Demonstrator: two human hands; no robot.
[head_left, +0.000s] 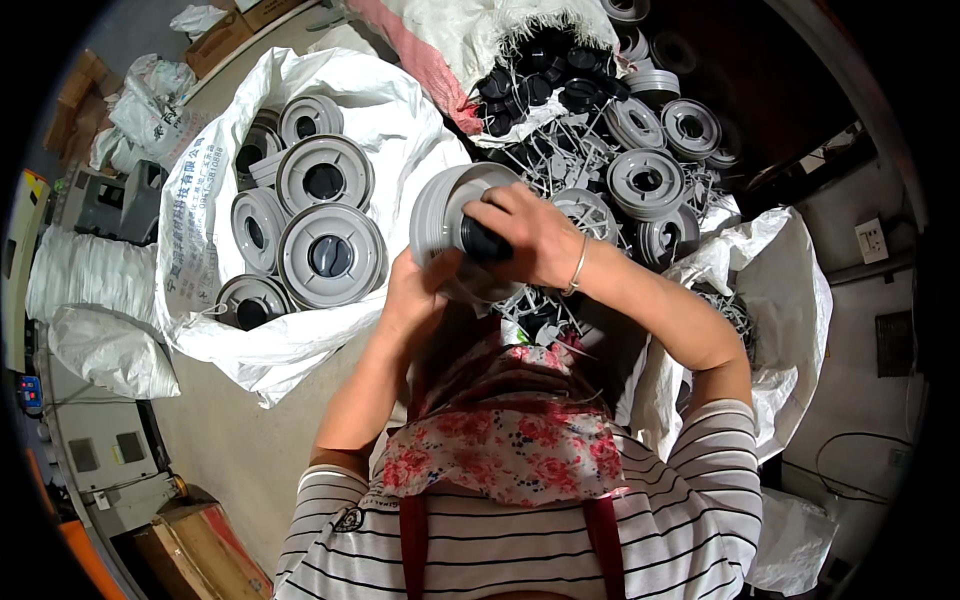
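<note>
I hold a round grey plastic disc (440,215) up in front of me, tilted on edge. My left hand (415,290) grips its lower rim from underneath. My right hand (530,235), with a thin bangle on the wrist, is closed over a black cap (485,243) at the disc's centre. More grey discs (645,180) lie in a heap just beyond my hands, mixed with thin grey plastic sprues (560,165). Loose black caps (540,85) are piled in a torn sack farther back.
A large white woven sack (200,250) at my left holds several assembled grey discs with black centres (330,255). Another white sack (790,300) sits at my right. Cardboard boxes (205,550), folded sacks (80,275) and grey equipment (110,205) line the left side on the concrete floor (240,440).
</note>
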